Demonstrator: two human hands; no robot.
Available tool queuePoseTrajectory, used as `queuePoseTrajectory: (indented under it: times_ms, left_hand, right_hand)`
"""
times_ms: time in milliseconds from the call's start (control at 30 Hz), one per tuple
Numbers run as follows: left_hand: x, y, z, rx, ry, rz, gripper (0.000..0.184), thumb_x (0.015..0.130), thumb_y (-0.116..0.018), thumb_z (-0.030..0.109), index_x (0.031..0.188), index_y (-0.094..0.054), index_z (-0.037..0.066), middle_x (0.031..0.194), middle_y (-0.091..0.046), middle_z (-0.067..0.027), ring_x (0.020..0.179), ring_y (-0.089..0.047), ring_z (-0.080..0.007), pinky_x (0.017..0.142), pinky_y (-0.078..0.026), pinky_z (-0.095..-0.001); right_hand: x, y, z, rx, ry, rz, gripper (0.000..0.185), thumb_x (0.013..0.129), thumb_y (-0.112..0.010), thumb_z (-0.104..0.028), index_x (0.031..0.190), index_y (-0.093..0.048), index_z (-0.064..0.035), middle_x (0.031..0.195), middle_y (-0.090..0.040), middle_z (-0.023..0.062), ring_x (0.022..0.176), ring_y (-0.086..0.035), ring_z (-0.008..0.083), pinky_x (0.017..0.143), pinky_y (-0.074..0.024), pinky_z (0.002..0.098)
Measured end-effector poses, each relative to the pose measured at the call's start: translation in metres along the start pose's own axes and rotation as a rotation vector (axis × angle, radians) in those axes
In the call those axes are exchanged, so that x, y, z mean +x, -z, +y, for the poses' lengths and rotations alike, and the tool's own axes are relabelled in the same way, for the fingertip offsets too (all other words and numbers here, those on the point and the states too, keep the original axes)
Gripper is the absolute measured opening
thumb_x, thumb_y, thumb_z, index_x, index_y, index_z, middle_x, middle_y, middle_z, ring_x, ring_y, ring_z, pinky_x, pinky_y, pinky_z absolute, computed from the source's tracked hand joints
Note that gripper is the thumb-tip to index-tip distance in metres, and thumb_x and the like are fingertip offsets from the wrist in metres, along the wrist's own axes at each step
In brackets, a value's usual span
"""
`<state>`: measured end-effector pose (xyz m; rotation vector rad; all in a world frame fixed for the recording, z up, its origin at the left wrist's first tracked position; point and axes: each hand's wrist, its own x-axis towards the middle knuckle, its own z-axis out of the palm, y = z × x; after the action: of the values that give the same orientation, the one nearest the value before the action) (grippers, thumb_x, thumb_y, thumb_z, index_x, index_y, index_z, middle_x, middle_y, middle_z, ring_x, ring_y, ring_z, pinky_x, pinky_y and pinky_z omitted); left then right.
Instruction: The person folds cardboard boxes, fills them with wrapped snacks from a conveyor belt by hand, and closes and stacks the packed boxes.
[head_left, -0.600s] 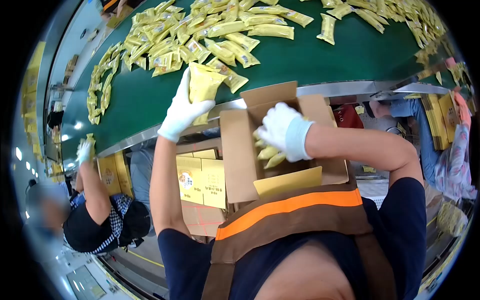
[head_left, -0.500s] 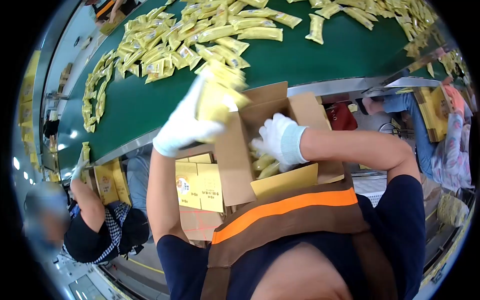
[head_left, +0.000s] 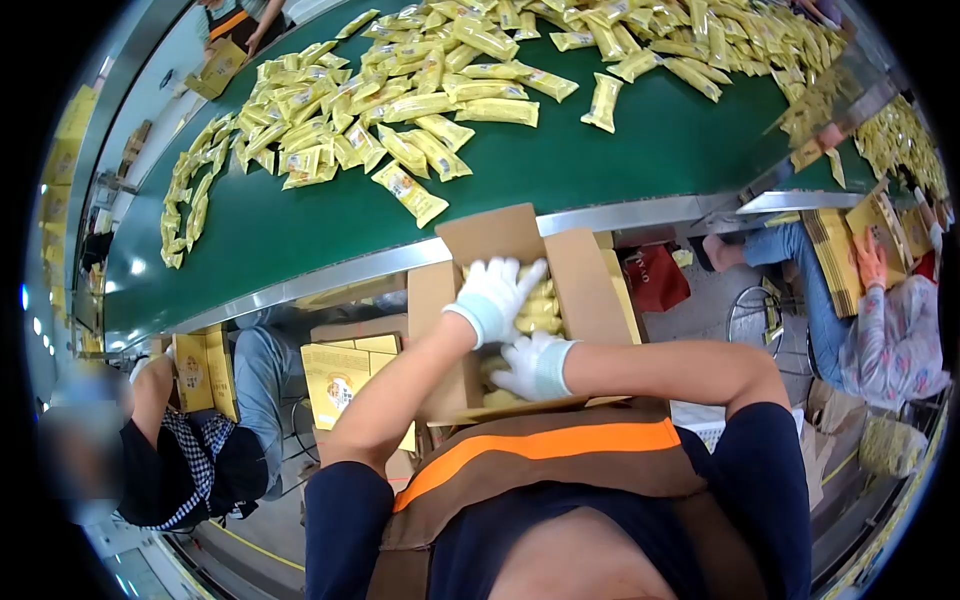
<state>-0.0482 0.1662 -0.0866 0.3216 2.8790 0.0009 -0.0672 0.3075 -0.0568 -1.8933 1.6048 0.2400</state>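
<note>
One box (head_left: 590,285) stands with its flaps raised between the brown apron (head_left: 540,455) and the green belt (head_left: 610,170). Inside it, the white-gloved left hand (head_left: 492,298) lies near the far flap, fingers apart, beside yellow packets (head_left: 541,321) in the box. The right hand (head_left: 532,366), also gloved, sits lower, near the front flap, fingers pointing left; whether they close on anything cannot be told. A wide heap (head_left: 420,105) of packets covers much of the belt, and a loose packet (head_left: 411,195) lies on the heap's box-facing side. A printed carton (head_left: 332,378) stands left of the box; a red bag (head_left: 657,279) lies to its right. Farther right, a co-worker's orange-gloved hand (head_left: 872,262) touches cardboard.
</note>
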Motion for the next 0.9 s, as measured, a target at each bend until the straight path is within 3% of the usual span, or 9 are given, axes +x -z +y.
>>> queuePoseTrajectory:
  times_ms: [233, 300, 367, 433, 500, 600, 700, 767, 900]
  left_hand:
    - [0.019, 0.002, 0.022, 0.059, 0.079, -0.389, 0.082, 0.084, -0.066, 0.026, 0.155, -0.026, 0.021, 0.139, -0.048, -0.0110, 0.121, -0.051, -0.0265, 0.096, -0.044, -0.0486]
    - [0.020, -0.013, 0.028, 0.025, 0.116, -0.108, 0.053, 0.089, -0.056, 0.017, 0.141, -0.049, 0.020, 0.125, -0.056, -0.0092, 0.115, -0.055, -0.0270, 0.089, -0.049, -0.0497]
    - [0.015, 0.022, 0.004, -0.300, -0.151, -0.205, 0.044, 0.085, -0.058, 0.016, 0.128, -0.060, 0.023, 0.108, -0.062, -0.0105, 0.100, -0.060, -0.0289, 0.080, -0.052, -0.0442]
    - [0.010, 0.091, -0.022, -0.234, 0.060, 0.008, 0.045, 0.085, -0.060, 0.017, 0.130, -0.058, 0.019, 0.102, -0.066, -0.0112, 0.096, -0.062, -0.0313, 0.086, -0.051, -0.0438]
    - [0.010, 0.079, -0.092, -0.388, 0.170, 0.862, 0.051, 0.084, -0.064, 0.021, 0.134, -0.054, 0.015, 0.120, -0.062, -0.0164, 0.112, -0.057, -0.0354, 0.096, -0.048, -0.0449]
    - [0.031, 0.022, -0.220, -0.457, 0.751, 0.888, 0.085, 0.074, -0.074, 0.053, 0.145, -0.045, 0.016, 0.156, -0.027, -0.0213, 0.138, -0.028, -0.0490, 0.112, -0.030, -0.0503]
    - [0.051, 0.016, -0.252, -0.501, 1.014, 0.393, 0.093, 0.071, -0.065, 0.075, 0.149, -0.041, 0.030, 0.160, -0.017, -0.0227, 0.142, -0.018, -0.0535, 0.115, -0.017, -0.0577]
    - [0.064, -0.004, -0.258, -0.504, 0.890, 0.496, 0.090, 0.069, -0.065, 0.076, 0.145, -0.047, 0.031, 0.160, -0.016, -0.0232, 0.141, -0.016, -0.0563, 0.115, -0.015, -0.0594]
    - [0.070, -0.001, -0.250, -0.478, 0.662, 0.552, 0.080, 0.070, -0.076, 0.058, 0.140, -0.054, 0.026, 0.156, -0.021, -0.0287, 0.138, -0.025, -0.0554, 0.113, -0.030, -0.0517]
  right_hand:
    - [-0.014, 0.030, 0.014, 0.158, 0.030, -0.126, 0.029, 0.089, -0.057, -0.026, 0.112, -0.070, -0.0142, 0.101, -0.071, 0.0142, 0.095, -0.069, 0.0343, 0.081, -0.0539, 0.0475]
    - [0.003, 0.026, 0.016, 0.181, 0.000, -0.324, 0.034, 0.091, -0.055, -0.027, 0.120, -0.067, -0.0136, 0.108, -0.070, 0.0143, 0.101, -0.067, 0.0350, 0.086, -0.0518, 0.0481]
    - [-0.008, 0.048, 0.033, 0.274, 0.094, -0.474, 0.041, 0.092, -0.053, -0.029, 0.128, -0.062, -0.0100, 0.116, -0.068, 0.0164, 0.108, -0.064, 0.0353, 0.092, -0.0490, 0.0461]
    - [-0.012, 0.061, 0.081, 0.636, 0.482, -0.147, 0.040, 0.091, -0.060, -0.028, 0.125, -0.062, -0.0065, 0.116, -0.067, 0.0171, 0.108, -0.062, 0.0302, 0.095, -0.0473, 0.0393]
    - [-0.027, 0.133, 0.130, 0.891, 0.272, 0.296, 0.025, 0.087, -0.068, -0.019, 0.107, -0.070, -0.0047, 0.101, -0.070, 0.0085, 0.097, -0.064, 0.0192, 0.091, -0.0491, 0.0335]
    - [0.002, 0.192, 0.254, 0.683, -0.147, 0.983, 0.039, 0.093, -0.060, -0.033, 0.120, -0.065, -0.0055, 0.112, -0.067, 0.0117, 0.107, -0.062, 0.0257, 0.106, -0.0410, 0.0352]
    - [0.041, 0.233, 0.327, 0.096, -0.388, 0.997, 0.060, 0.090, -0.054, -0.057, 0.140, -0.053, -0.0236, 0.144, -0.047, 0.0156, 0.128, -0.050, 0.0337, 0.105, -0.0409, 0.0417]
    - [0.106, 0.245, 0.329, 0.186, -0.429, 0.939, 0.068, 0.084, -0.053, -0.066, 0.143, -0.048, -0.0322, 0.153, -0.036, 0.0126, 0.136, -0.041, 0.0364, 0.108, -0.0390, 0.0432]
    - [0.170, 0.251, 0.295, 0.036, -0.560, 0.602, 0.084, 0.078, -0.049, -0.076, 0.144, -0.048, -0.0239, 0.157, -0.031, 0.0100, 0.137, -0.042, 0.0333, 0.109, -0.0376, 0.0506]
